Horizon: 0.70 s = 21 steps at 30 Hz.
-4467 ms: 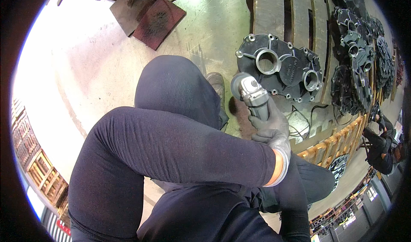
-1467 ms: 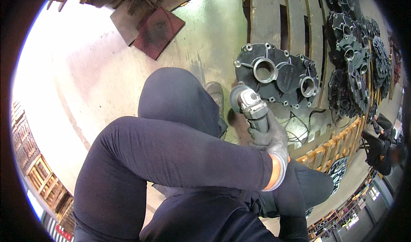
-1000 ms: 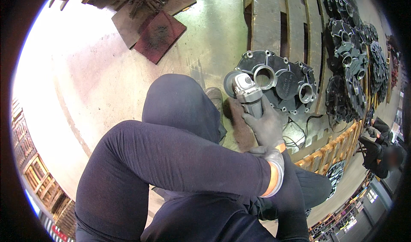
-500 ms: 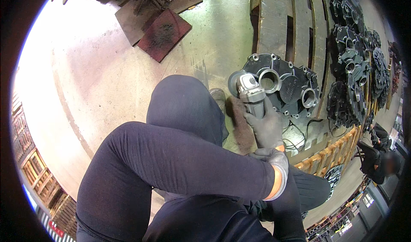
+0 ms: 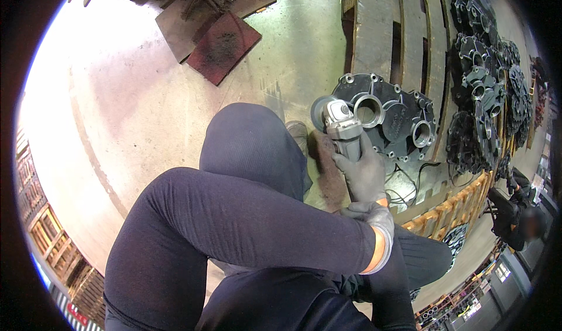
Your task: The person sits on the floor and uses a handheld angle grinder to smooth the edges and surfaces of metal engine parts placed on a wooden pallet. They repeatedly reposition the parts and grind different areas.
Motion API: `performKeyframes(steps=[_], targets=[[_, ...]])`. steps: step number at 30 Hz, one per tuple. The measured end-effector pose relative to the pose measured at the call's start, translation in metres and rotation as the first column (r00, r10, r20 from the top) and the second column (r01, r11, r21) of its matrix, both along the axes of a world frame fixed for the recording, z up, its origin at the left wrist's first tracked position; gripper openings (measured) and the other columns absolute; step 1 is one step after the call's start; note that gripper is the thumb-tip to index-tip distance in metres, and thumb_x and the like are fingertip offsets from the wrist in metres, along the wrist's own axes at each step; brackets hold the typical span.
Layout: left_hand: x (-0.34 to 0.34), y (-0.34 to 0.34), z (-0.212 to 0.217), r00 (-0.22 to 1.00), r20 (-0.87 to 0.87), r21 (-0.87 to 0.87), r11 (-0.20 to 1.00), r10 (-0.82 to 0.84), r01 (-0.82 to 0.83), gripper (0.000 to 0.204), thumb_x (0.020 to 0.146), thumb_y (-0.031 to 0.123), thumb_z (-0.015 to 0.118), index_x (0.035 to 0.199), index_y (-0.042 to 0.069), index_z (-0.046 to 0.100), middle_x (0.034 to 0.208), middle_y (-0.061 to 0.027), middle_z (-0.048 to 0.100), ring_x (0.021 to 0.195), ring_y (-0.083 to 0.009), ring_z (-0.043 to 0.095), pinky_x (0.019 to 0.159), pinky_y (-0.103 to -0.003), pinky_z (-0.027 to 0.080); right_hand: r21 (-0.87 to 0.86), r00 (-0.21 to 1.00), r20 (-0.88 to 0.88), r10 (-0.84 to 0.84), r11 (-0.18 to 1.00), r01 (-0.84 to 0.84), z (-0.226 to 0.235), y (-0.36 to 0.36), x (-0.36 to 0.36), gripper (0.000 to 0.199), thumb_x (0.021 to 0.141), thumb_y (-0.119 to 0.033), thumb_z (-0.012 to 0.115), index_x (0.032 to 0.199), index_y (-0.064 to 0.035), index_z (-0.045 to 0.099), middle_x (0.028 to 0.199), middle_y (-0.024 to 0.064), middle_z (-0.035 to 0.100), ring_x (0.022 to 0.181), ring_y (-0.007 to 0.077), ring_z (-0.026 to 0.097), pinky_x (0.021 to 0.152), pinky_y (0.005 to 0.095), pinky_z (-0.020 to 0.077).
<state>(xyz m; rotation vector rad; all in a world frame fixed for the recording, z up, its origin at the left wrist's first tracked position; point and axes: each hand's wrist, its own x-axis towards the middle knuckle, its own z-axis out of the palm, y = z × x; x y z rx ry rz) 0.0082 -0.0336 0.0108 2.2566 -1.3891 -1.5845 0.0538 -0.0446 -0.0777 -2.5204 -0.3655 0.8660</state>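
Note:
An angle grinder (image 5: 344, 131) with a grey metal head is held by my gloved right hand (image 5: 369, 172), closed round its body just behind the head. My gloved left hand (image 5: 377, 216) crosses over my right wrist and is closed at the grinder's rear end, which is mostly hidden. The round disc (image 5: 319, 113) sits at the left edge of a black cast housing cover (image 5: 398, 123) with round bores and bolt lugs; whether it touches cannot be seen. That cover lies at the near end of a wooden pallet (image 5: 374, 35).
More black castings (image 5: 477, 88) stand in rows to the right. A black cable (image 5: 417, 184) loops below the cover, beside a light wooden pallet (image 5: 453, 208). A dark red plate (image 5: 224, 47) lies on the floor at upper left. Another person (image 5: 515, 211) is at far right.
Almost nothing differs. The grinder and both hands keep their place at the cover's left edge; the view has shifted very slightly.

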Motion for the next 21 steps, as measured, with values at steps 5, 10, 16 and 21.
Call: performKeyframes(steps=[5,10,16,21], targets=[[-0.002,0.003,-0.004,0.996,0.086,-0.036,0.999,-0.017,0.020,0.057,0.104,0.056,0.056,0.126,0.009,0.080,0.114,-0.0104,0.083,0.099,-0.0319,0.079,0.090,-0.054,0.062,0.071,0.999,0.035,0.002,0.997,-0.005,-0.009,-0.007,-0.003,0.077,0.082,-0.036,0.086,0.149,-0.0119,0.058,0.115,0.0233,0.076,0.107,0.0473,0.072,0.091,0.0547,0.0568],[0.002,0.024,0.015,0.982,0.010,-0.101,0.977,0.190,-0.188,0.029,0.084,0.023,0.080,0.108,0.009,0.087,0.100,-0.0127,0.083,0.080,-0.0320,0.079,0.060,-0.058,0.063,0.075,0.999,0.027,0.022,0.997,-0.024,-0.010,-0.006,-0.003,0.077,0.081,-0.036,0.088,0.148,-0.0117,0.059,0.113,0.0236,0.077,0.106,0.0470,0.074,0.090,0.0531,0.0578],[-0.039,0.025,-0.003,0.956,0.086,-0.477,0.854,0.280,-0.207,0.030,0.088,0.026,0.077,0.111,0.010,0.087,0.108,-0.0106,0.083,0.089,-0.0314,0.077,0.068,-0.050,0.058,0.066,0.997,0.022,-0.073,0.995,0.071,0.031,-0.023,-0.011,0.073,0.079,-0.032,0.090,0.145,-0.0129,0.063,0.117,0.0227,0.078,0.109,0.0439,0.075,0.092,0.0504,0.0587],[-0.032,0.052,0.019,0.925,0.141,-0.494,0.835,0.353,-0.244,0.030,0.091,0.028,0.075,0.111,0.009,0.087,0.110,-0.0070,0.083,0.107,-0.0288,0.075,0.074,-0.045,0.055,-0.076,0.997,-0.019,-0.078,0.994,0.077,0.029,-0.040,-0.022,0.077,0.078,-0.031,0.090,0.147,-0.0135,0.062,0.119,0.0217,0.077,0.111,0.0430,0.075,0.095,0.0499,0.0582]])
